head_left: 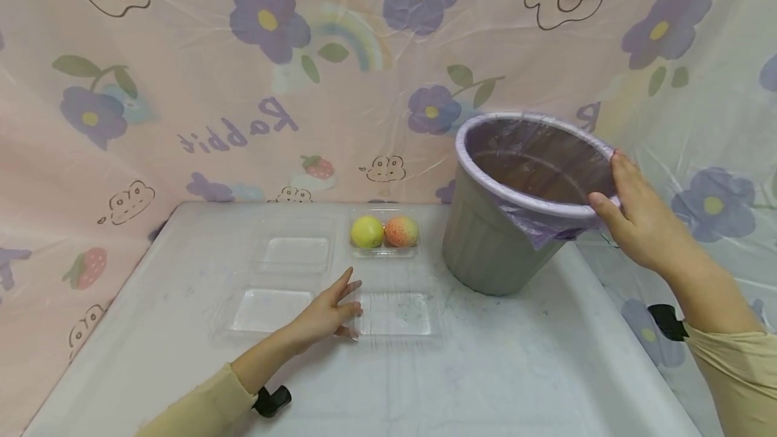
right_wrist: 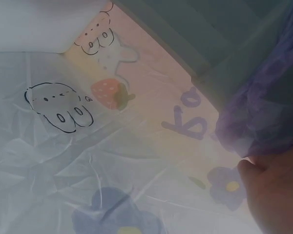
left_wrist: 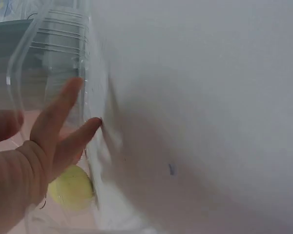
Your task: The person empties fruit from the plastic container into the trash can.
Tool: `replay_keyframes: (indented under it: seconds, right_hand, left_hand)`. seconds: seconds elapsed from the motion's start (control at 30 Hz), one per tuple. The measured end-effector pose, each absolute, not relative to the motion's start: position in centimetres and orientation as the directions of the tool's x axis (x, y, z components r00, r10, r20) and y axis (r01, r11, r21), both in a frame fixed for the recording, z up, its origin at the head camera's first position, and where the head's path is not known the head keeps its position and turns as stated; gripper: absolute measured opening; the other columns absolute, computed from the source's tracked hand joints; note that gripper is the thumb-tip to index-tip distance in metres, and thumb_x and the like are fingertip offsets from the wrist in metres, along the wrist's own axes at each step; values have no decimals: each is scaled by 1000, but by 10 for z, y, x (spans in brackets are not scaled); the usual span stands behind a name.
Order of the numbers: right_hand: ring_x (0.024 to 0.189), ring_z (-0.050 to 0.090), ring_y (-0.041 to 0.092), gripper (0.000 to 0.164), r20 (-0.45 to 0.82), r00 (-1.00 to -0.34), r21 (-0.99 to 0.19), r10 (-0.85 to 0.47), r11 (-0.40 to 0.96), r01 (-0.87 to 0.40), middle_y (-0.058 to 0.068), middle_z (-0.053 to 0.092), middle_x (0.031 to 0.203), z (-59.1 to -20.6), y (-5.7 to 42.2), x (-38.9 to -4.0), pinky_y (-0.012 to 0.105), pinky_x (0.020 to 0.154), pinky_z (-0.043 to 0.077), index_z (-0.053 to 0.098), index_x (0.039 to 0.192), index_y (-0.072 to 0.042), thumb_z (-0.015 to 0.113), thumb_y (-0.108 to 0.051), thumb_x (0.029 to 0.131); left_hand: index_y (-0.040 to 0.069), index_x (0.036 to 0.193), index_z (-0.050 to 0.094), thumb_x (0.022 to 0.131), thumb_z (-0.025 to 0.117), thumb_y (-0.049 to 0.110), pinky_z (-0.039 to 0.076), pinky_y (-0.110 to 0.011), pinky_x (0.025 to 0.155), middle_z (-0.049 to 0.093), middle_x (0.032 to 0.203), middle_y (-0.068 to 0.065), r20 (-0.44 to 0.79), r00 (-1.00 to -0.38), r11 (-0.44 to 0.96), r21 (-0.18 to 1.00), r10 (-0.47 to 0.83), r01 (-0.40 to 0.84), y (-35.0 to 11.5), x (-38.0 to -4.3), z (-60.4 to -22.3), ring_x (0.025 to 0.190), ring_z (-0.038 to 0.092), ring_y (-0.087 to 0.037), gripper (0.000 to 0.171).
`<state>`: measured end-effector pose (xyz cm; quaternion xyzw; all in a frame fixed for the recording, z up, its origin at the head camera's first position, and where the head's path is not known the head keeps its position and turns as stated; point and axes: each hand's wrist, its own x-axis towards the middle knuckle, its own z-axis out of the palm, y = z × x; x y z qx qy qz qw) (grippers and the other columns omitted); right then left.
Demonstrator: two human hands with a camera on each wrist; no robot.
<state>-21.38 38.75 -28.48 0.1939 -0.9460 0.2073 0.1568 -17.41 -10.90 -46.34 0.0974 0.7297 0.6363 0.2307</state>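
My left hand (head_left: 328, 312) reaches over the table with its fingers spread and fairly straight, right at the left edge of a clear plastic box (head_left: 397, 315). In the left wrist view some fingers (left_wrist: 63, 109) overlap the box's clear wall (left_wrist: 63, 44). My right hand (head_left: 646, 218) grips the right side of the rim of a grey-green trash can (head_left: 498, 248), thumb and fingers over the rim. A thin purple bag (head_left: 540, 224) lines the can and folds down outside. In the right wrist view the right hand (right_wrist: 276, 195) is partly cut off beside the bag.
Behind the left hand, another clear box (head_left: 384, 253) holds a yellow fruit (head_left: 367, 231) and a reddish fruit (head_left: 401, 231). Two more clear boxes, one at the back (head_left: 297, 255) and one nearer (head_left: 273, 312), lie to the left. A printed curtain (head_left: 340, 106) hangs behind the white table (head_left: 485, 369).
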Motion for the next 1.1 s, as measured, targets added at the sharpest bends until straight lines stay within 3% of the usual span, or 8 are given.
replay_keyframes:
  seconds: [0.33,0.5,0.67,0.87,0.93,1.1]
  right_hand:
    - [156,-3,48,74,383,-873,-323,-301,842,-432,36,-1,167,-285,388,-213,49,129,-6,2,159,14,37,-30,113]
    - [156,-4,49,74,383,-873,-323,-302,842,-432,37,-1,166,-284,387,-213,50,129,-7,2,159,15,37,-30,113]
    - [156,-3,49,74,384,-872,-324,-304,840,-436,37,-1,166,-284,386,-213,50,129,-7,2,159,15,37,-30,113]
    - [156,-3,49,74,385,-871,-321,-305,841,-436,38,0,166,-284,386,-213,50,129,-6,2,159,15,38,-30,113]
    - [156,-3,49,74,385,-871,-320,-306,841,-437,37,0,166,-283,386,-213,50,129,-6,2,159,15,38,-30,113]
    - [156,-3,48,73,386,-870,-318,-307,841,-438,37,0,166,-284,386,-212,50,129,-6,2,159,15,37,-30,113]
  left_hand:
    - [2,166,-1,105,49,-4,64,-39,67,26,165,-31,-244,-906,215,961,346,-177,-103,-171,-461,108,62,-29,79]
    - [0,166,4,104,51,-4,64,-40,65,28,163,-32,-250,-916,231,956,315,-182,-100,-170,-460,118,63,-35,78]
    - [-1,165,10,104,56,1,65,-40,70,28,163,-33,-259,-917,228,954,304,-194,-101,-169,-458,132,57,-42,76]
    - [1,166,12,103,62,9,65,-39,76,25,164,-32,-298,-904,238,943,305,-231,-103,-166,-457,101,72,-35,81]
    - [1,166,11,102,63,12,64,-39,79,22,166,-32,-306,-902,237,942,303,-240,-104,-164,-456,99,73,-35,83]
    - [3,166,11,100,67,17,62,-46,91,16,169,-29,-293,-914,256,940,280,-223,-105,-156,-449,115,68,-37,87]
